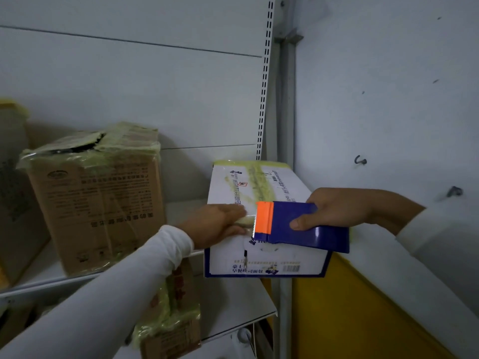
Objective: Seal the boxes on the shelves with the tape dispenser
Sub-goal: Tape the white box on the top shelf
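A white box with blue trim stands at the right end of the upper shelf, strips of yellowish tape along its top. My right hand grips a blue tape dispenser with an orange front at the box's near top edge. A short piece of clear tape runs left from its toothed blade. My left hand lies on the box's near left corner, and its fingers press that tape end onto the box.
A brown carton wrapped in yellowish tape, its top torn, stands left on the same shelf. Another taped brown box sits on the shelf below. A white wall and a slotted upright close in the right side.
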Action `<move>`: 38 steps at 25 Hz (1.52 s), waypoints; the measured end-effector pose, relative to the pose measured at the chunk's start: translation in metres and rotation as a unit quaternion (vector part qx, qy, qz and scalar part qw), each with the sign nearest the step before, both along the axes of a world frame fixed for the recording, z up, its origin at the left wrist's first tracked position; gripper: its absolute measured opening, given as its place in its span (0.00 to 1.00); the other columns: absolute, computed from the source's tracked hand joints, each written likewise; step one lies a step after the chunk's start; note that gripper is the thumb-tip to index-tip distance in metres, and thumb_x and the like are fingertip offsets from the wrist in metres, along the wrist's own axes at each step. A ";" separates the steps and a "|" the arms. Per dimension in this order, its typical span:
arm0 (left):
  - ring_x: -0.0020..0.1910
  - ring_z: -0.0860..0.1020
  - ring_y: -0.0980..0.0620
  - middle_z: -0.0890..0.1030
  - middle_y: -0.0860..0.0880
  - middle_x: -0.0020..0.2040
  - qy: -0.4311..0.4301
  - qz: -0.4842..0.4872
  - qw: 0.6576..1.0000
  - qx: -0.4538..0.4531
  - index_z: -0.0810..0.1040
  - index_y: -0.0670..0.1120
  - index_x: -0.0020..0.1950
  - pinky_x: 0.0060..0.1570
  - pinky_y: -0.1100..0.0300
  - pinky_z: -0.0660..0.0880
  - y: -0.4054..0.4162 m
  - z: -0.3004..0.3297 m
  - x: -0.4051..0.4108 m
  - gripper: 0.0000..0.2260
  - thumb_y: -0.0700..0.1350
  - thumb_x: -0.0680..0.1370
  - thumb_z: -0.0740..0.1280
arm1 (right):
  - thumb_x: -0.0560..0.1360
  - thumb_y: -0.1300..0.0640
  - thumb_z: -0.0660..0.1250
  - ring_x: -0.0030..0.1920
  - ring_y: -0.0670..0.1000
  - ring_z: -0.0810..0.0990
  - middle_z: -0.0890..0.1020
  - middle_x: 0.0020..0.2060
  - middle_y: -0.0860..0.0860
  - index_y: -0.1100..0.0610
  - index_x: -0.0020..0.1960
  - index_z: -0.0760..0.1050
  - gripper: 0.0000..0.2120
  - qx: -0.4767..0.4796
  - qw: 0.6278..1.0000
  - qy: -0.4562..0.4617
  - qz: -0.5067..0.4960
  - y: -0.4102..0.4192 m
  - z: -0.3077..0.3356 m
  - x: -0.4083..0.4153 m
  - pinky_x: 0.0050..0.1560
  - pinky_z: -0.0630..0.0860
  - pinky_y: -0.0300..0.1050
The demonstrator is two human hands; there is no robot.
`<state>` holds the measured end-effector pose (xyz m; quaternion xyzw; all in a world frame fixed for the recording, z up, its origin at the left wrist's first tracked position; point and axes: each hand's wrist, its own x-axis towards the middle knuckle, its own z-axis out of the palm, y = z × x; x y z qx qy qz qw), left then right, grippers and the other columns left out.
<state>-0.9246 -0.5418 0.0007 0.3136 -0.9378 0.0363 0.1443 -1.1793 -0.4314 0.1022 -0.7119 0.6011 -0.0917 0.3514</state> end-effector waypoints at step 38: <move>0.48 0.79 0.48 0.78 0.51 0.58 -0.070 -0.074 0.984 -0.149 0.70 0.50 0.62 0.45 0.54 0.75 0.040 -0.001 -0.112 0.22 0.63 0.79 0.49 | 0.74 0.44 0.69 0.28 0.42 0.78 0.82 0.28 0.45 0.52 0.37 0.77 0.13 -0.045 0.998 0.024 -0.042 0.058 -0.042 -0.122 0.32 0.72 0.36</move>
